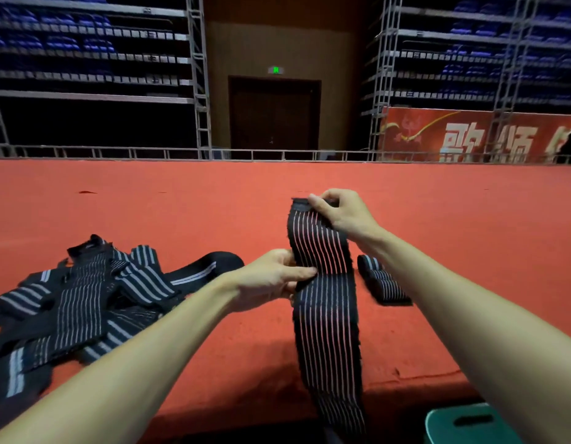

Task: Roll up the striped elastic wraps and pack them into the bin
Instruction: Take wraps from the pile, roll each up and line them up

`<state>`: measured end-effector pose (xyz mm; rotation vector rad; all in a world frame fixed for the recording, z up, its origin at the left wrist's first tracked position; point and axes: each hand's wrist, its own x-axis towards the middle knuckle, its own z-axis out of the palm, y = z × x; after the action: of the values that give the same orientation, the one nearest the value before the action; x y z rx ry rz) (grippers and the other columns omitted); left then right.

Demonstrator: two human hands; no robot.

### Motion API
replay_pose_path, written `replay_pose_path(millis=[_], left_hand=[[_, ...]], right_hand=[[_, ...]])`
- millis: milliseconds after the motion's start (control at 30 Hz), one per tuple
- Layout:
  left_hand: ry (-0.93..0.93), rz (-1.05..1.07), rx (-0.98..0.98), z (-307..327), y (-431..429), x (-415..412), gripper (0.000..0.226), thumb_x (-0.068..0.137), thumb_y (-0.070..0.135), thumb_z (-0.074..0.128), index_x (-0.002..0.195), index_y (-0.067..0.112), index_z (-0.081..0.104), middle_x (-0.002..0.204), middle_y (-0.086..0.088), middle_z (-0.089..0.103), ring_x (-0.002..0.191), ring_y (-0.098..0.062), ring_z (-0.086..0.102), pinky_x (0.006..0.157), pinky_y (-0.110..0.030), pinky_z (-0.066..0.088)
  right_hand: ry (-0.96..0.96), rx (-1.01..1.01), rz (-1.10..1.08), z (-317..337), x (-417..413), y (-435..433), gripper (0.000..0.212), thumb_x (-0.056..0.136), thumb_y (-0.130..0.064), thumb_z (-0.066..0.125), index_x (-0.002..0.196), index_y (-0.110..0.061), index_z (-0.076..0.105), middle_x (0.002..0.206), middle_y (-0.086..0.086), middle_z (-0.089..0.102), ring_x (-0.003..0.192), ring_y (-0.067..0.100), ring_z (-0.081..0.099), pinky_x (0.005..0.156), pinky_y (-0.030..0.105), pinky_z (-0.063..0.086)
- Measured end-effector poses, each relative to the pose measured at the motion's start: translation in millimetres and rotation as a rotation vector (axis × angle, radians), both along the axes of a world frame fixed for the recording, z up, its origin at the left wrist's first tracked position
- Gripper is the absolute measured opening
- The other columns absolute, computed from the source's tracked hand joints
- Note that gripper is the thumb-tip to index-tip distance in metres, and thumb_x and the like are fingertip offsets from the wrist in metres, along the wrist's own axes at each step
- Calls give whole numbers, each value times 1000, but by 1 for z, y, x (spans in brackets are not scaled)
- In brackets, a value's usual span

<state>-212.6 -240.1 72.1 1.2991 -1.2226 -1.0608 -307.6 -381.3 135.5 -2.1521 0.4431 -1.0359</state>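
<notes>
step: start the roll | wrap [324, 315] held over red platform [181, 219], tail hanging past its edge | right hand [341, 213] pinches top end, left hand [271, 278] pinches mid-strip | advice: keep strip taut, edges aligned, roll tightly from the top

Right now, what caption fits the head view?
A striped wrap held by the left hand and right hand above a red surface, beside a pile of wraps.

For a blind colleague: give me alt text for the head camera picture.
Two hands hold up a black striped wrap: the right hand pinches its top end, the left hand grips it midway, its tail hanging past the edge of the red carpeted surface. Loose wraps lie piled at left, a rolled wrap at right, a teal plastic object below.
</notes>
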Motion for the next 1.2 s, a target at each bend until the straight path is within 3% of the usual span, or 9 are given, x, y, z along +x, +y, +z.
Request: replay_pose_path(millis=[100, 200, 300, 400, 533, 700, 867, 1033, 1200], left_hand=[[-6, 31, 43, -34, -15, 5, 12, 97, 12, 52, 105, 4, 55, 87, -14, 50, 64, -17, 46, 58, -25, 47], [-93, 161, 67, -71, -34, 17, 5, 97, 8, 51, 97, 6, 55, 79, -12, 49, 55, -10, 44, 51, -21, 45], [-413, 299, 34, -100, -53, 45, 4, 92, 7, 58, 97, 8, 59, 88, -5, 61, 68, -10, 56, 63, -25, 48], [-826, 373, 65, -126, -65, 64, 38, 83, 28, 71, 113, 17, 51, 87, 7, 65, 82, -10, 61, 84, -36, 45], [-819, 535, 22, -158, -73, 60, 76, 79, 49, 68, 137, 31, 22, 104, 17, 45, 102, -2, 45, 92, -26, 28], [-981, 636, 29, -162, -83, 65, 39, 91, 47, 52, 125, 29, 44, 114, 11, 44, 112, -12, 40, 95, -29, 31], [-1135, 579, 77, -163, -84, 58, 40, 94, 47, 38, 128, 28, 46, 118, 9, 40, 112, -13, 34, 100, -31, 29], [-1094, 572, 67, -162, -84, 61, 38, 95, 44, 41, 127, 27, 52, 116, 8, 44, 112, -14, 37, 100, -30, 31], [-1106, 433, 76, -153, -66, 68, 39, 94, 39, 44, 129, 23, 53, 123, 6, 51, 116, -17, 42, 103, -34, 35]], right_hand=[[234, -73, -7, -24, 11, -24, 15, 96, -27, 56, 91, -14, 61, 76, -8, 57, 67, 3, 50, 63, 25, 39], [333, 32, 34, -53, 24, -48, 14, 94, -12, 54, 108, -14, 56, 97, 0, 58, 86, 12, 54, 75, 28, 44], [366, -14, -9, -79, 41, -70, 19, 88, -8, 61, 104, -18, 58, 101, 2, 61, 94, 17, 57, 82, 31, 46], [382, -53, -70, -102, 58, -85, 16, 85, -11, 69, 101, -13, 68, 93, 2, 66, 87, 12, 57, 69, 18, 37], [371, -16, -139, -141, 88, -106, 17, 81, -10, 74, 98, -8, 73, 95, 7, 72, 85, 10, 57, 65, 11, 31], [282, 153, -287, -195, 119, -122, 22, 79, -15, 77, 99, -8, 72, 97, 8, 72, 96, 20, 64, 72, 14, 34], [264, 151, -366, -214, 131, -122, 42, 79, -18, 74, 117, -13, 56, 101, 6, 56, 98, 22, 54, 84, 25, 35], [371, 104, -347, -204, 120, -104, 33, 87, -10, 56, 120, -12, 53, 119, 11, 47, 109, 24, 51, 94, 29, 36], [430, -143, -240, -186, 117, -66, 29, 88, -13, 54, 116, -15, 59, 120, 9, 52, 116, 27, 43, 101, 36, 34]])
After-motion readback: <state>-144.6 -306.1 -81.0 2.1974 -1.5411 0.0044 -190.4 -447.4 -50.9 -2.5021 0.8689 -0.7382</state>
